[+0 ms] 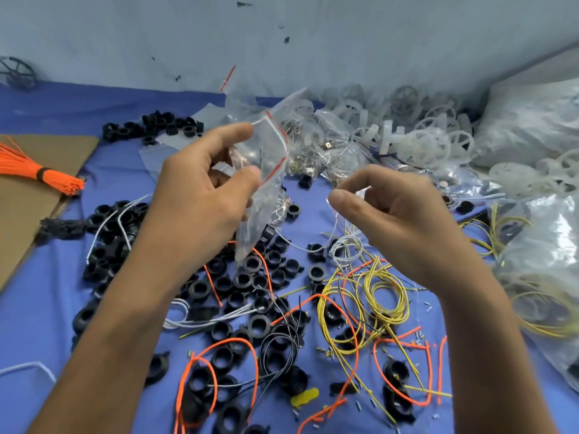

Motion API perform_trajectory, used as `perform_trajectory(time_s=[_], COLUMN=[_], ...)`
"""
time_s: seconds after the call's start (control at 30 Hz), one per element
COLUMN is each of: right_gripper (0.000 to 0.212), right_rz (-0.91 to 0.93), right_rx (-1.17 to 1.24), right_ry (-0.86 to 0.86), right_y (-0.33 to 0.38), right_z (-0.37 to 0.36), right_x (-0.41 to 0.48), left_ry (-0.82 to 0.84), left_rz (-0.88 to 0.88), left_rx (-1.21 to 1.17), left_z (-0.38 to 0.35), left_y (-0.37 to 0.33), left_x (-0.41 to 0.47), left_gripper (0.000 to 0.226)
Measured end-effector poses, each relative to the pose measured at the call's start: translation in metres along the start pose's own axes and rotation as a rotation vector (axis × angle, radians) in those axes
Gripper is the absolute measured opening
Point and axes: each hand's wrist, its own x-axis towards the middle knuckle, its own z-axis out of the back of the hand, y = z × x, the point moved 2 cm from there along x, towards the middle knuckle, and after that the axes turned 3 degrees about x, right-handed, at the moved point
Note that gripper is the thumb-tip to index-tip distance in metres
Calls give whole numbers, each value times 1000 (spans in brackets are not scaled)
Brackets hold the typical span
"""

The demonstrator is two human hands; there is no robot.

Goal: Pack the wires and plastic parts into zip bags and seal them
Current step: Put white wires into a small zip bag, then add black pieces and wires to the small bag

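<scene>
My left hand (200,202) grips a clear zip bag (266,189) with a red stripe at its mouth, thumb and fingers pinching its upper edge; the bag hangs over the pile. My right hand (398,214) is raised beside it, its fingers curled, and seems to pinch a thin white wire (334,228) that trails down to the table. Below lie several black plastic rings (260,324), coiled yellow wires (376,292), orange wires (219,346) and black wires (279,343) on the blue table cover (47,308).
White plastic wheels (438,142) and filled clear bags (329,151) pile up at the back against the wall. More bagged yellow wires (539,302) lie at the right edge. An orange wire bundle (40,173) rests on cardboard (31,214) at the left.
</scene>
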Motion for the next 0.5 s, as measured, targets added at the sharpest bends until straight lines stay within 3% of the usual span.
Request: perform_trajectory(time_s=[0.33,0.5], right_gripper=[3,14], right_rz=[6,-90], right_rx=[-109,-449], right_ry=[440,657], right_y=[1,-18], right_z=[-49,-51], right_x=[-5,-9], left_ry=[-7,-3], left_rz=[10,18], left_rx=[21,-8], left_z=[-1,0], left_y=[4,6], left_x=[1,2], left_gripper=[45,47])
